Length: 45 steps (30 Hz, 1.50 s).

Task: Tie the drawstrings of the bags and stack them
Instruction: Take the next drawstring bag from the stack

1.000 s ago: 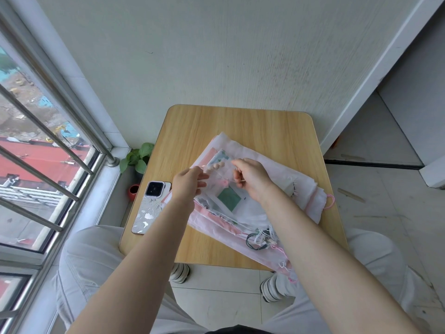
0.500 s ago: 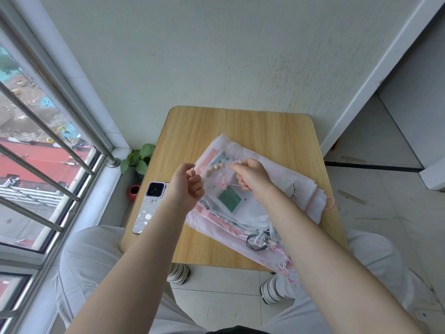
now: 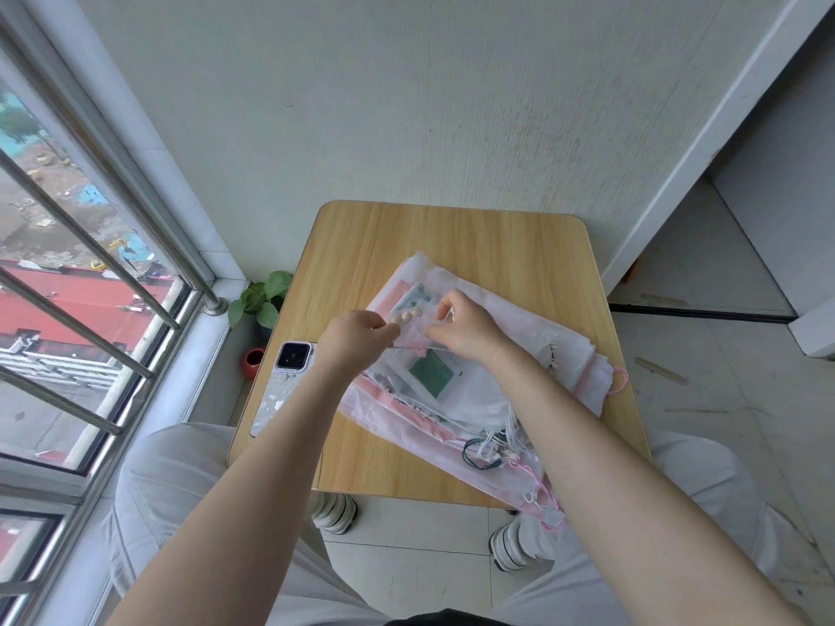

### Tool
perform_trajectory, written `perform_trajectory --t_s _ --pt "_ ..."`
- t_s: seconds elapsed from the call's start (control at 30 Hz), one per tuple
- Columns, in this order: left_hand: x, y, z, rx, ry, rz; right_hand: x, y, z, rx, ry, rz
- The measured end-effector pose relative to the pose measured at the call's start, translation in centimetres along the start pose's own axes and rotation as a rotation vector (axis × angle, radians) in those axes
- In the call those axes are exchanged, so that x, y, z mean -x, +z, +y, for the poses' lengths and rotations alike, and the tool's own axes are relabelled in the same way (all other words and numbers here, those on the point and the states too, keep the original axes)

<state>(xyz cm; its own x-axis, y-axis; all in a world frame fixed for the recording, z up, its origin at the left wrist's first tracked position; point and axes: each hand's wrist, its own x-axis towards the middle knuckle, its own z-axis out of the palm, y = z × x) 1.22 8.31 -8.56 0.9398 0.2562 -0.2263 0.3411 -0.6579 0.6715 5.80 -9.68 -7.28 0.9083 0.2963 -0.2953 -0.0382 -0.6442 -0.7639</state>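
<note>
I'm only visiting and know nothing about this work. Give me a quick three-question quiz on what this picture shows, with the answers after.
1. True or false: the phone lies on top of the pile of bags.
2. What do the left hand and right hand pinch between them? A) a drawstring B) a pen C) the phone
3. Fill in: the potted plant stands on the floor between the table and the ______.

Key: 1. False, it lies on the table beside the pile. 2. A, the drawstring of the top bag. 3. Window.

Phone (image 3: pixel 284 386) on wooden table (image 3: pixel 452 246); potted plant (image 3: pixel 260 300) below — by window (image 3: pixel 68 264).
</note>
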Motion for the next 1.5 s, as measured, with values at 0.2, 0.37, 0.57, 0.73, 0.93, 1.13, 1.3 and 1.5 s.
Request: perform_trajectory --t_s 0.2,0.37,0.57,0.73,0.93,1.13,1.3,1.5 --pt "-0.1 -0.2 0.9 -0.293 0.032 -0.087 0.5 -0.1 -0.6 0.168 -0.010 -0.225" --pt "0.3 -0.5 1.0 -0.379 0.066 -0.046 0.3 -0.3 0.0 0.182 -0.065 -0.166" --pt "0.8 -0.9 1.5 -0.309 0.140 -0.149 0.3 -0.3 -0.1 0.031 -0.108 -0.076" --pt "1.1 -1.0 1.9 -0.111 0.193 -0.201 0.2 -0.2 -0.7 -0.027 -0.107 -0.026" --pt "1.5 -0.8 1.9 -0.015 0.165 -0.135 0.4 -0.1 -0.9 -0.091 -0.080 0.018" --pt "2.0 -0.9 2.0 0.576 -0.078 -0.202 0.5 -0.2 -1.2 -0.188 -0.062 0.052" --pt "2.3 -0.8 2.9 0.785 -0.209 -0.334 0.4 -0.1 -1.4 -0.214 -0.049 0.098" --pt "2.0 -1.4 2.8 0.643 -0.193 -0.332 0.6 -0.6 -1.1 -0.150 -0.053 0.182"
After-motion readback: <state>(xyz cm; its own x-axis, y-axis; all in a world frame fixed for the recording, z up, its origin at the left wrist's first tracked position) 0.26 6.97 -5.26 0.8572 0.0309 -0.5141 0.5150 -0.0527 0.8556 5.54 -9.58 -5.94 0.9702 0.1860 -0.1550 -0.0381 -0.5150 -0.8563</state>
